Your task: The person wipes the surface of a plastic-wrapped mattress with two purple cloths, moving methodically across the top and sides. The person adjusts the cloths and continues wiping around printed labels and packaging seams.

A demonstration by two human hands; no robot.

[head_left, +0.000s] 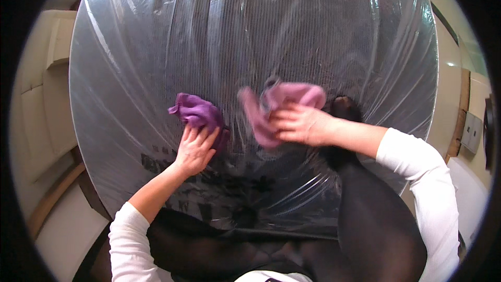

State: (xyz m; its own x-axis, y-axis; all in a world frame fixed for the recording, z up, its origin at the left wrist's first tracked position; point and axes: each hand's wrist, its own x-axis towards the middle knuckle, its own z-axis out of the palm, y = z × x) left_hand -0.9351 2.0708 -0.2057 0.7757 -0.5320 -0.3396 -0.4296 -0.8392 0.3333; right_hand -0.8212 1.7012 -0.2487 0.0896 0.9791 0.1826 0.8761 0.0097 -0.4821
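Note:
A crumpled purple cloth (196,110) lies on the plastic-wrapped dark ribbed surface (229,47), left of the middle. My left hand (196,150) grips its near edge, fingertips pressed into the fabric. To the right, a pink cloth (297,94) is bunched up, with one part hanging out leftward. My right hand (302,125) holds this pink cloth; both are smeared by motion, and the thumb is hard to make out. A small dark spot shows at the pink cloth's far edge, too blurred to name.
Clear plastic film with folds (104,115) covers the broad dark surface I sit on. My foot (345,108) in black hosiery rests just right of the pink cloth. Cream padded panels (44,94) stand at the left, and a wall socket plate (472,132) is at the right.

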